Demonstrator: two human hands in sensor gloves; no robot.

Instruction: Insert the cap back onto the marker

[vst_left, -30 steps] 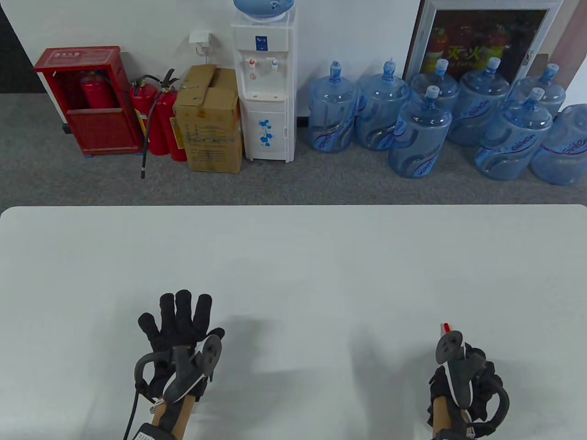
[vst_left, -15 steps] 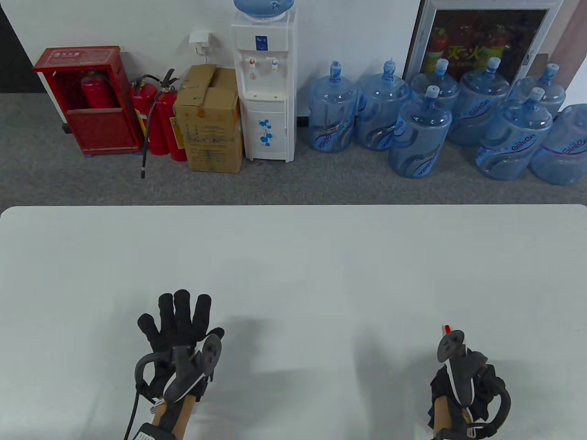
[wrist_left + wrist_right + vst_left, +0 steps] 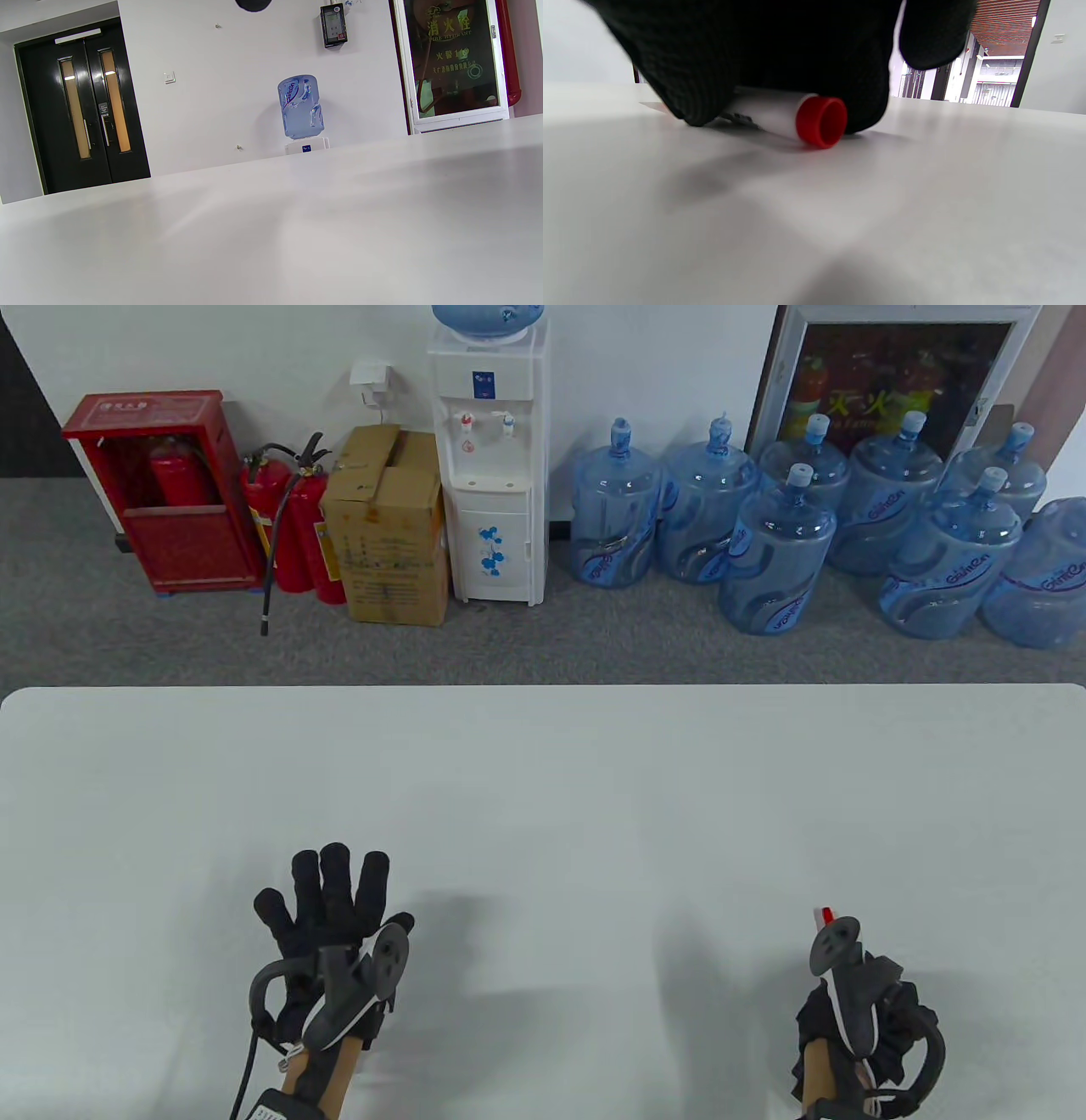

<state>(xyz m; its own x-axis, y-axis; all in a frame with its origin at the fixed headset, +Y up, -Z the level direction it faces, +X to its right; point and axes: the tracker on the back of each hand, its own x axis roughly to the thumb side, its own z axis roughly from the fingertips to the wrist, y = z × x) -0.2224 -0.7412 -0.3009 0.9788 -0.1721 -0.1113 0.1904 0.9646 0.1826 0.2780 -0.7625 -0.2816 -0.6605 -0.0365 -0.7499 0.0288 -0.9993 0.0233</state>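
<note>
table view: the left hand is lying flat on the table at about 7 o'clock, fingers spread wide and holding nothing. the right hand is sitting at about 5 o'clock, curled over the marker; only a small red and white end is poking out toward 12 o'clock past the tracker. no loose cap is showing anywhere on the table.

left wrist view: only the bare table and the far wall are showing; no fingers are coming into view.

right wrist view: the right hand's fingers are closing down around the marker, which is lying on the table with its white barrel under the glove and its red end pointing toward the camera. whether that red piece is the cap or the tail plug, i cannot tell.

the marker is looking light, stiff and smooth, so it is likely to roll or slip. gripping the barrel mid-length, clear of both ends, is seeming the safest hold.
</note>
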